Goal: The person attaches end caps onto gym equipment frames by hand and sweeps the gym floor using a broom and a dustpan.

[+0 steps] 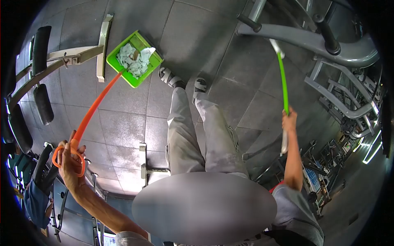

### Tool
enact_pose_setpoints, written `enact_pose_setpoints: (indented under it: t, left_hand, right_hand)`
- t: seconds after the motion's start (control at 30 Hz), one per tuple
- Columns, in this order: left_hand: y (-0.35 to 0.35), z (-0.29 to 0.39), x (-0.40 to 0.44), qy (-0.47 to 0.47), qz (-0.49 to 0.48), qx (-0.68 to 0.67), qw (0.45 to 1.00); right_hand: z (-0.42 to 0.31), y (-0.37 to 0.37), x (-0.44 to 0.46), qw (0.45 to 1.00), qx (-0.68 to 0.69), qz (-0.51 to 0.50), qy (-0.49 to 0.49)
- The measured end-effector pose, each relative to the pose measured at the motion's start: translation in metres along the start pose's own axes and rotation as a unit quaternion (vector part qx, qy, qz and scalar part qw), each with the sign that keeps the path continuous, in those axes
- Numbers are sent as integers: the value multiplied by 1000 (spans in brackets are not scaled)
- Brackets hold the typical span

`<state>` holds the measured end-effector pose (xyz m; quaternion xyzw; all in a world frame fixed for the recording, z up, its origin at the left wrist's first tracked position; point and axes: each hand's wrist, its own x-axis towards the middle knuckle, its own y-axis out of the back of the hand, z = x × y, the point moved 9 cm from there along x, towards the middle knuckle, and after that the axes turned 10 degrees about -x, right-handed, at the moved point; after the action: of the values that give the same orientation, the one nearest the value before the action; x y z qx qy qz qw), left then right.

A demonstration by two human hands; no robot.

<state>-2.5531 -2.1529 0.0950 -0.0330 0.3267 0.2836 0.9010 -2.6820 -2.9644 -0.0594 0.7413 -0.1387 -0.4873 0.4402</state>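
Note:
At the left, my left hand (pixel 73 163) is closed round the looped end of an orange handle (pixel 96 104). That handle runs up to a green dustpan (pixel 135 83), which lies on the floor with crumpled white paper (pixel 136 61) in it. Over on the right, my right hand (pixel 289 119) grips a green and white stick (pixel 284 80). The far end of the stick is a pale, blurred head (pixel 274 44) beside the grey machine frame, apart from the dustpan.
Gym machines stand on both sides: a grey frame (pixel 303 37) at the upper right, and a beige frame (pixel 78 55) with black pads (pixel 43 104) at the left. My sandalled feet (pixel 200 85) are on dark floor tiles (pixel 193 33). Part of a person (pixel 37 203) shows at the lower left.

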Motion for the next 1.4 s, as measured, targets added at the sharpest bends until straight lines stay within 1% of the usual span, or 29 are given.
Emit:
enact_pose_setpoints:
  t: [0.1,0.13,0.17,0.2,0.27,0.37,0.43,0.47,0.5,0.53,0.57,0.6,0.67,0.77,0.83,0.87,0.9,0.97,1.03,1.07,1.1,1.13,1.17,1.2,1.23,1.27,1.3,1.33,1.4]
  left_hand:
    - [-23,5,-12,-23,-61,11,998]
    - [-20,2,-10,-38,-40,13,998]
    - [-37,-1,-18,-28,-90,38,995]
    - [-41,-3,-18,-24,-82,57,995]
    - [-61,-7,-26,-23,-97,83,992]
    - [-100,-9,-29,-38,-148,96,984]
    - [-127,-11,-34,-53,-157,101,981]
    - [-139,-12,-38,-75,-137,125,980]
    - [-150,-16,-38,-69,-131,147,978]
    - [-160,-19,-36,-61,-125,170,975]
    - [-170,-23,-34,-53,-118,195,972]
    - [-182,-24,-38,-50,-88,236,966]
    - [-176,-26,-27,-23,-88,247,965]
    - [-187,-19,-27,-25,-130,259,957]
    - [-202,-13,-31,-37,-155,293,943]
    - [-206,-11,-28,-27,-168,271,947]
    - [-203,-11,-17,-31,-127,306,943]
    - [-231,-18,-30,-51,-138,306,941]
    - [-242,-42,-22,-39,-145,307,940]
    - [-263,-42,-41,-45,-143,289,946]
    - [-268,-44,-43,-46,-136,295,945]
    - [-268,-46,-38,-46,-125,298,945]
    - [-268,-46,-40,-49,-114,297,947]
    - [-269,-46,-42,-47,-111,292,949]
    - [-269,-45,-43,-41,-107,289,950]
    - [-270,-44,-44,-37,-105,287,951]
    - [-269,-44,-42,-37,-109,287,951]
    - [-263,-44,-38,-38,-111,286,951]
    - [-256,-45,-27,-39,-89,309,946]
  right_hand:
    - [6,14,105,996,-40,14,76]
    - [-13,21,140,982,-129,36,131]
    - [-21,20,173,957,-213,53,188]
    - [-17,20,188,942,-257,70,203]
    - [0,29,204,904,-346,104,230]
    - [48,39,187,887,-405,45,217]
    - [82,29,153,871,-331,61,358]
    - [104,28,138,913,-311,-2,264]
    - [110,19,106,942,-284,-66,167]
    - [115,20,78,971,-192,-119,73]
    - [125,18,53,980,-96,-172,-21]
    - [132,21,35,986,-45,-158,-30]
    - [145,17,12,988,59,-131,-52]
    - [164,44,19,991,100,-55,-65]
    - [186,56,70,995,80,-35,-44]
    - [185,58,98,997,71,-23,-24]
    - [175,51,128,998,59,-15,-3]
    - [189,27,186,994,97,9,-48]
    - [188,-26,205,991,105,-7,-82]
    - [190,-67,199,988,147,-40,-20]
    - [143,-76,141,999,24,-12,-23]
    - [105,-97,93,998,-22,26,48]
    - [96,-123,50,997,-42,-21,67]
    - [103,-147,7,982,-131,57,124]
    - [77,-149,-43,989,-90,-61,98]
    - [77,-159,-75,983,-71,-116,121]
    - [75,-154,-97,979,-35,-128,154]
    - [71,-138,-113,978,7,-149,144]
    - [64,-118,-142,974,51,-207,73]
